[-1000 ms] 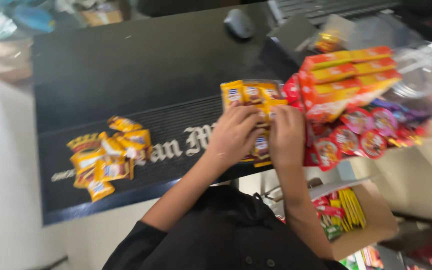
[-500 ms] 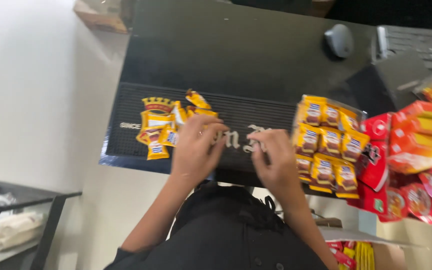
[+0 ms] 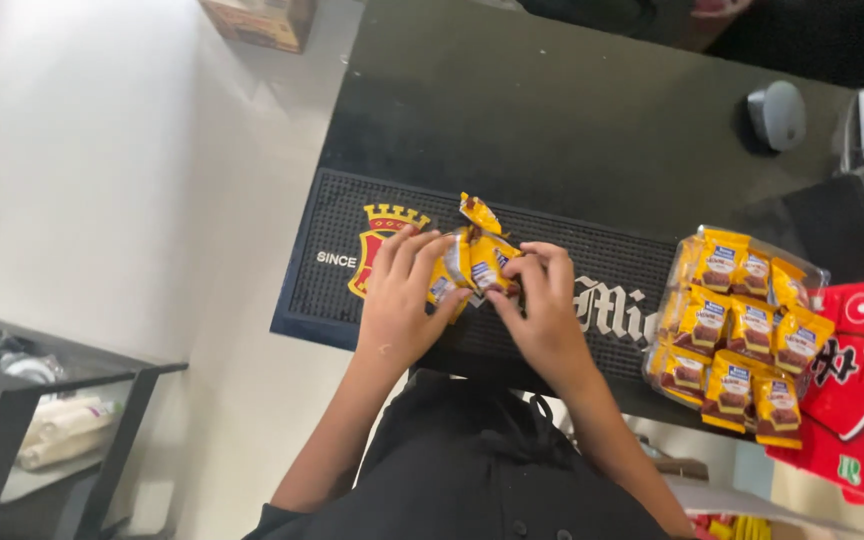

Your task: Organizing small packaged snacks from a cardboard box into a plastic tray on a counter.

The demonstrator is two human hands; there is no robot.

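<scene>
Where a dark counter (image 3: 572, 110) meets a pale floor, a black rubber bar mat (image 3: 342, 270) lies along its near edge. On the mat, the left hand (image 3: 402, 300) and right hand (image 3: 542, 310) both clutch a bunch of small yellow sachets (image 3: 477, 258); their long axes fan away from the person, one sachet tilted up-left. A clear pack of yellow sachets (image 3: 737, 335) sits right, beside red packets (image 3: 852, 380).

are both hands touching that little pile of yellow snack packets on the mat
Touching. The head view shows the left hand and the right hand closed around the yellow snack packets on the black rubber mat, fingers overlapping the wrappers.
</scene>
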